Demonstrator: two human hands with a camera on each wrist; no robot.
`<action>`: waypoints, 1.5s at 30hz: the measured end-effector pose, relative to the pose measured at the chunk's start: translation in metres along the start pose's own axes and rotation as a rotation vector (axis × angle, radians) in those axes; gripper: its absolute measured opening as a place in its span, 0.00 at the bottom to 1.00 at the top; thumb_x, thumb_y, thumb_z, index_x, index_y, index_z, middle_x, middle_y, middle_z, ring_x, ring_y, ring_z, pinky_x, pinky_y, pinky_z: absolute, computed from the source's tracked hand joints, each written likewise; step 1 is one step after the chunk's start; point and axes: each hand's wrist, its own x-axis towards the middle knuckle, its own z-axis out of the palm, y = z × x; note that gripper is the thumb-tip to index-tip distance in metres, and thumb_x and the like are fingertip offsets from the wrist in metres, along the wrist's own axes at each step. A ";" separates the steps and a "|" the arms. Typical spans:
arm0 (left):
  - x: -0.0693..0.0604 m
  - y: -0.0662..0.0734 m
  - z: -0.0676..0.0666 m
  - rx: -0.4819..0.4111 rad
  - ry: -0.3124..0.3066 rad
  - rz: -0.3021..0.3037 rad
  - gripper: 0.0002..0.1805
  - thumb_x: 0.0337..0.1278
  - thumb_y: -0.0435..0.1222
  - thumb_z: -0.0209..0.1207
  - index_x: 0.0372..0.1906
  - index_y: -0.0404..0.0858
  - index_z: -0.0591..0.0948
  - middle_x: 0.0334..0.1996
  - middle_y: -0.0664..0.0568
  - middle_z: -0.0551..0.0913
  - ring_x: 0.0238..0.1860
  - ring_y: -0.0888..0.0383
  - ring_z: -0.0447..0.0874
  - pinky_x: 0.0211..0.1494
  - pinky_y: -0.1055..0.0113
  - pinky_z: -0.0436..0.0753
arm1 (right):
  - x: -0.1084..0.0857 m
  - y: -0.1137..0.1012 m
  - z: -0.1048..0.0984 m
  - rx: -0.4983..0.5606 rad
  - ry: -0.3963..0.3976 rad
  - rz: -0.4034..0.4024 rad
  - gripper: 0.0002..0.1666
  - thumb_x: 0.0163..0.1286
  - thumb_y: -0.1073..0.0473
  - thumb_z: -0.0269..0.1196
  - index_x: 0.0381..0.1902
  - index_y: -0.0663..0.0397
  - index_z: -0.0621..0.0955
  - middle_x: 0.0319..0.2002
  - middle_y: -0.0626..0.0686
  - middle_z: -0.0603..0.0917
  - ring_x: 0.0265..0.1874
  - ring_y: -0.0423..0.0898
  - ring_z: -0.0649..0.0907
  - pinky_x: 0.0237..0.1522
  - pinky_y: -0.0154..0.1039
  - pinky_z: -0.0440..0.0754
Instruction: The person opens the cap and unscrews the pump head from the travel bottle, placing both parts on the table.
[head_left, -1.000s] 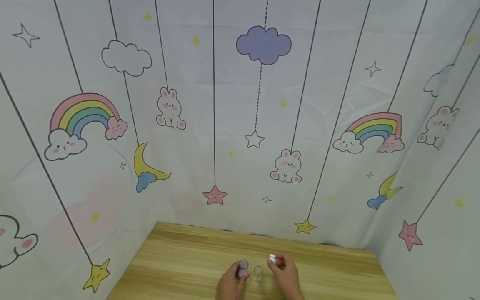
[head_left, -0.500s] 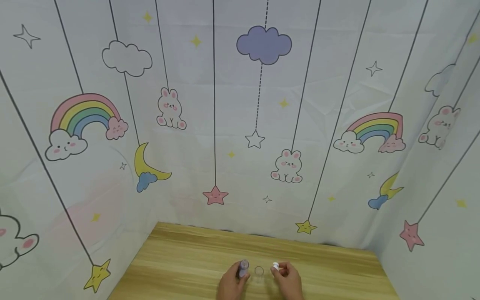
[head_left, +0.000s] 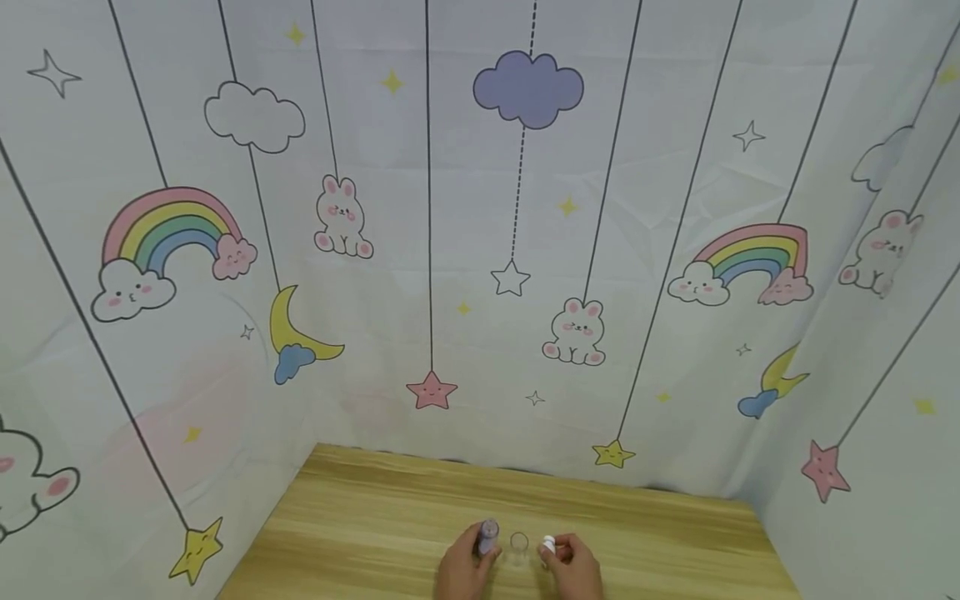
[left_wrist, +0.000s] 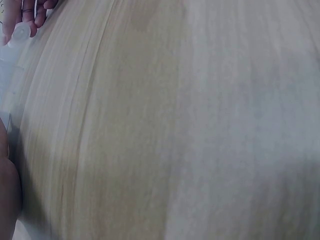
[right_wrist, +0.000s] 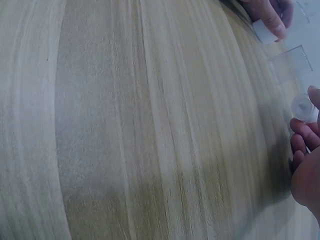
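My left hand (head_left: 463, 568) grips a small greyish-purple cylinder (head_left: 488, 535), its round end turned up and away from me. Opposite it, my right hand (head_left: 576, 568) pinches a small white round piece (head_left: 549, 542) like a bottle cap between thumb and fingers. In the right wrist view that cap-like piece (right_wrist: 302, 107) shows a round, translucent face. Between the hands a clear cup (head_left: 519, 546) stands on the table, touched by neither hand. The left wrist view catches only the edge of my left hand (left_wrist: 9, 192), with its held cylinder mostly out of sight.
The wooden table (head_left: 375, 500) carries the cup and runs back to a white curtain (head_left: 480, 333) printed with stars, rabbits, rainbows and clouds. The curtain encloses the far side and both flanks.
My right hand has come down and nearer to me with the white piece, swinging slightly right and then back left. The left hand and the clear cup have hardly moved.
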 end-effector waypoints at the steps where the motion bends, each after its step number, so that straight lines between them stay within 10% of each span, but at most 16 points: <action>1: 0.000 0.000 0.000 -0.002 0.002 -0.003 0.25 0.64 0.44 0.73 0.61 0.38 0.83 0.50 0.50 0.90 0.46 0.58 0.88 0.51 0.56 0.88 | 0.000 0.001 0.000 -0.013 0.001 -0.005 0.18 0.67 0.55 0.76 0.45 0.60 0.84 0.30 0.46 0.81 0.30 0.42 0.78 0.32 0.36 0.76; 45: -0.001 0.004 0.001 0.032 0.011 -0.058 0.26 0.61 0.47 0.75 0.60 0.39 0.84 0.50 0.50 0.90 0.48 0.56 0.89 0.52 0.55 0.88 | -0.006 -0.001 0.005 -0.105 0.030 -0.096 0.17 0.64 0.54 0.77 0.40 0.63 0.86 0.27 0.46 0.79 0.27 0.40 0.75 0.30 0.33 0.74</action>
